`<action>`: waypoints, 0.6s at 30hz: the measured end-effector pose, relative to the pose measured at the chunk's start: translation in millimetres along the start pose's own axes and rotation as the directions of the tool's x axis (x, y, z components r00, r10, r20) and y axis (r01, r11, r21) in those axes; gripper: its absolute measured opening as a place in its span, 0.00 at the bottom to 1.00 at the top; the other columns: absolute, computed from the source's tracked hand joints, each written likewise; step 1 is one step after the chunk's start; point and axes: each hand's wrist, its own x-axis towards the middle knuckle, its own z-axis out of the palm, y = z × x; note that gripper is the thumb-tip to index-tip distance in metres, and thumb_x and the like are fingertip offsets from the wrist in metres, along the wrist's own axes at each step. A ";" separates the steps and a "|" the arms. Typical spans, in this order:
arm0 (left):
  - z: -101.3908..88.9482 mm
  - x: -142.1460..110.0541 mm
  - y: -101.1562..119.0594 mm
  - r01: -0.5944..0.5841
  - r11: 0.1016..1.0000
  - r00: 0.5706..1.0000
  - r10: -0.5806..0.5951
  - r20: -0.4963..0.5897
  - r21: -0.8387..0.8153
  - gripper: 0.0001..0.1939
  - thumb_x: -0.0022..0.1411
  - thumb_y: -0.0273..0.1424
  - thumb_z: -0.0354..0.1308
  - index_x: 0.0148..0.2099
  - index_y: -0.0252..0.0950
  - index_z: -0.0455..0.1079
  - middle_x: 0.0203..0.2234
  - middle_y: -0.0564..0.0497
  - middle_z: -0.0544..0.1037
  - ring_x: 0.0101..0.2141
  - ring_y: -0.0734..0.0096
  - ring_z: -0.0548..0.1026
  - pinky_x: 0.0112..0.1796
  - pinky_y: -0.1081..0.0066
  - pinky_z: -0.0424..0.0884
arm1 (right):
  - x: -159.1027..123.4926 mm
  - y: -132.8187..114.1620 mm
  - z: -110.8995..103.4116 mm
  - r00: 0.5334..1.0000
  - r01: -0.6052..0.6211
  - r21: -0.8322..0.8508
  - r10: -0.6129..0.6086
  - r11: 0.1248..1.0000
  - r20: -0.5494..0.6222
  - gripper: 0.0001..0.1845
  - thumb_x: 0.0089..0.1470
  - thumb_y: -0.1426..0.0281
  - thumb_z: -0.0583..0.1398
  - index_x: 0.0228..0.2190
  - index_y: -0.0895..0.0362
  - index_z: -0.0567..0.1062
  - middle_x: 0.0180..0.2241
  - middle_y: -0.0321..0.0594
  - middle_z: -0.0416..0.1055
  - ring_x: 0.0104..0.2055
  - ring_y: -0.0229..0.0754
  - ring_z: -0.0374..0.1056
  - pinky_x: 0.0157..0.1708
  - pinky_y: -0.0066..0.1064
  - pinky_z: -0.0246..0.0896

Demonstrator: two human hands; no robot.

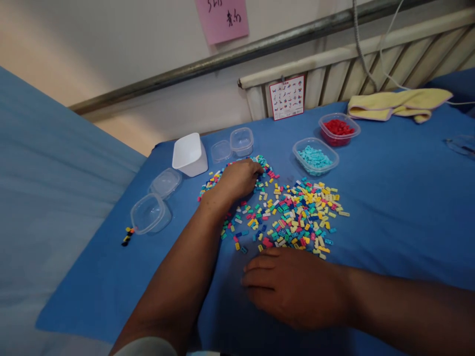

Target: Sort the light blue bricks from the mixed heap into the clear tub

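My left hand (241,177) reaches into the far pile of small building bricks (212,181). Its fingers curl down among the pieces, and the tips are mostly hidden, so anything they hold cannot be made out. Close to me, my right hand (297,287) lies palm down on the blue cloth (389,222), fingers stretched to the left and nothing visibly held. Just beyond it spreads a loose heap of mixed bricks (304,212) in yellow, teal, pink, white and dark blue.
Clear tubs hold turquoise bricks (315,156) and red bricks (339,127). At left are a white bin (190,155), clear tubs (150,213) (242,141), lids (166,183) and black-and-yellow pieces (127,236). A picture card (287,97) and yellow towel (397,105) are by the radiator.
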 end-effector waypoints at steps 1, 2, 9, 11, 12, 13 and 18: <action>0.2 -0.4 -0.4 -0.008 1.000 1.000 0.008 -0.001 0.000 0.22 0.73 0.24 0.52 0.61 0.38 0.79 0.57 0.42 0.81 0.55 0.51 0.79 0.56 0.54 0.75 | 0.1 0.1 0.2 1.000 0.001 0.000 -0.001 1.000 -0.001 0.11 0.72 0.69 0.60 0.49 0.55 0.83 0.58 0.44 0.80 0.62 0.46 0.70 0.59 0.42 0.65; 0.2 -0.8 -0.5 -0.014 1.000 1.000 0.014 -0.004 0.000 0.22 0.73 0.24 0.52 0.61 0.38 0.79 0.57 0.42 0.82 0.55 0.50 0.79 0.55 0.54 0.75 | 0.2 0.2 0.5 1.000 0.002 0.001 -0.002 1.000 -0.001 0.11 0.72 0.69 0.60 0.49 0.55 0.83 0.57 0.44 0.80 0.62 0.47 0.70 0.59 0.42 0.65; -6.3 -4.1 4.4 0.042 0.999 0.999 -0.043 0.024 0.034 0.18 0.70 0.25 0.55 0.57 0.38 0.79 0.53 0.43 0.83 0.51 0.51 0.81 0.50 0.58 0.76 | 0.0 1.0 3.0 1.000 0.015 0.002 -0.015 1.000 0.003 0.11 0.72 0.69 0.61 0.48 0.55 0.83 0.57 0.45 0.80 0.61 0.48 0.70 0.59 0.42 0.65; -8.3 -5.3 6.4 0.055 0.997 0.998 -0.057 0.035 0.045 0.18 0.69 0.24 0.55 0.56 0.38 0.79 0.52 0.43 0.83 0.50 0.50 0.81 0.48 0.58 0.75 | -0.4 0.8 2.7 1.000 0.012 0.003 -0.012 1.000 0.001 0.11 0.72 0.68 0.60 0.48 0.55 0.83 0.58 0.44 0.80 0.62 0.48 0.70 0.59 0.42 0.65; -8.8 -5.9 7.2 0.061 0.997 0.997 -0.063 0.039 0.051 0.18 0.68 0.24 0.55 0.56 0.38 0.79 0.51 0.43 0.83 0.50 0.50 0.81 0.47 0.57 0.75 | -0.6 0.6 2.3 1.000 0.009 0.005 -0.009 1.000 0.002 0.11 0.72 0.68 0.60 0.48 0.55 0.83 0.58 0.44 0.80 0.62 0.48 0.70 0.59 0.42 0.65; -8.8 -6.4 7.9 0.065 0.996 0.997 -0.067 0.038 0.056 0.18 0.68 0.24 0.56 0.56 0.38 0.79 0.52 0.42 0.83 0.50 0.50 0.81 0.47 0.57 0.75 | -0.6 0.4 1.8 1.000 0.005 0.007 -0.005 1.000 0.005 0.11 0.73 0.68 0.60 0.48 0.55 0.83 0.59 0.44 0.80 0.62 0.48 0.70 0.59 0.42 0.65; -3.8 -4.3 8.6 0.086 0.996 0.994 -0.084 -0.065 0.024 0.20 0.71 0.26 0.55 0.61 0.35 0.79 0.53 0.39 0.81 0.51 0.51 0.80 0.52 0.58 0.75 | -0.2 0.0 0.1 1.000 -0.005 0.013 0.005 1.000 0.015 0.11 0.73 0.68 0.60 0.49 0.54 0.83 0.58 0.43 0.80 0.62 0.47 0.70 0.60 0.42 0.64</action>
